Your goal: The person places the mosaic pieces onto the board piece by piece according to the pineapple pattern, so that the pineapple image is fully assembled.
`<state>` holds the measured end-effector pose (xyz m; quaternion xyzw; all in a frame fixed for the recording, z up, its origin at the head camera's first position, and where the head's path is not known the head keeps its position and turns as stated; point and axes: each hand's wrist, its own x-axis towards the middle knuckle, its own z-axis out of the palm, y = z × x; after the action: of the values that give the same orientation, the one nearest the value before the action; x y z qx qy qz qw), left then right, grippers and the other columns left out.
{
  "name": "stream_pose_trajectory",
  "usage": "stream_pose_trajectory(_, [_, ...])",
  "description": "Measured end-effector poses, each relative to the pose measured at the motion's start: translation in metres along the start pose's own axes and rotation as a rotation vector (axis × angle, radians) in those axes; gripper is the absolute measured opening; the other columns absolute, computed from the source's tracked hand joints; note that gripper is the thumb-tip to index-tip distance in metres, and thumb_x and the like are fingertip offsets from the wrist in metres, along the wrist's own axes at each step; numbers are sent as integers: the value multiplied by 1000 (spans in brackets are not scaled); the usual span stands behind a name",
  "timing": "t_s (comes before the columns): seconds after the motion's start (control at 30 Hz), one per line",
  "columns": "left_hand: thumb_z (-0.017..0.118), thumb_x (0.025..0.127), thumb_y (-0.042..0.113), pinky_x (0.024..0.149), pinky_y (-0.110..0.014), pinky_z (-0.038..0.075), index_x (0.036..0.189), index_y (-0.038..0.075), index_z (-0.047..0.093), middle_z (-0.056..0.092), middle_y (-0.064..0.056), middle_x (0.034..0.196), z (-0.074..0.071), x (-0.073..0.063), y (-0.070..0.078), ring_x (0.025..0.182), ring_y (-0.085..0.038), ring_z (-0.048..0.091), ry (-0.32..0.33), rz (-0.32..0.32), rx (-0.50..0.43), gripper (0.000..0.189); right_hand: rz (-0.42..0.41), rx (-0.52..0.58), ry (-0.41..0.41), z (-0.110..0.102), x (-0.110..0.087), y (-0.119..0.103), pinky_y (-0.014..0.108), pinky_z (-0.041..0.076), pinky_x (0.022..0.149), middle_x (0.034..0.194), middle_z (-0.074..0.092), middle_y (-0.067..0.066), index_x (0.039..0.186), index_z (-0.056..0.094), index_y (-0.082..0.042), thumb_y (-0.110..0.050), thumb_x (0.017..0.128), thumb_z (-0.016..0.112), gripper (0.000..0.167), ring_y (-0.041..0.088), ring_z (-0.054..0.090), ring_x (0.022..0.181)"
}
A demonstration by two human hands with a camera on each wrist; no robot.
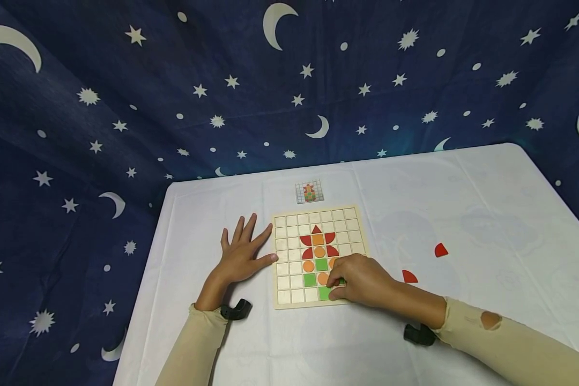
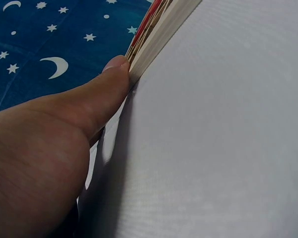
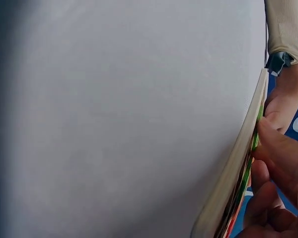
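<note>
A pale wooden grid board [image 1: 289, 296] lies on the table, carrying red, orange and green pieces in its cells. My right hand [image 1: 362, 280] is over the board's lower right part, thumb and curled fingers pinching at a green square [image 1: 324, 293] in the bottom row. In the right wrist view, the thumb [image 3: 280, 146] meets the green edge along the board's side. My left hand [image 1: 241, 256] lies spread on the cloth left of the board, its thumb tip [image 2: 116, 63] against the board's edge. Pieces under the right hand are partly hidden.
A small pattern card [image 1: 310, 191] showing a similar figure lies behind the board. Two loose red quarter-circle pieces [image 1: 441, 250] lie to the right on the white tablecloth [image 1: 395, 187]. A dark blue star-patterned curtain [image 1: 251, 96] hangs behind the table.
</note>
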<state>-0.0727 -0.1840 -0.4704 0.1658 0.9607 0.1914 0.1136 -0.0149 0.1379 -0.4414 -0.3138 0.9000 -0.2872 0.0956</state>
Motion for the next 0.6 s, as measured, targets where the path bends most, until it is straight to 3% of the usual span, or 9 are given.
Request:
stream_pose_trajectory(0.33, [62, 92, 64, 117, -72, -12, 161, 33, 30, 0, -7, 174, 0, 0, -1, 160, -37, -10, 5, 1, 0, 81, 3, 109, 10, -25, -6, 20, 21, 50, 71, 89, 69, -22, 94, 83, -27, -30, 83, 87, 11, 1, 61, 81])
stream_pose_trajectory(0.6, [63, 92, 62, 116, -74, -10, 161, 32, 31, 1, -10, 174, 0, 0, 0, 159, -40, -8, 9, 10, 1, 82, -10, 117, -113, -58, -24, 57, 26, 48, 78, 94, 68, -20, 103, 81, -28, -32, 86, 84, 17, 4, 60, 87])
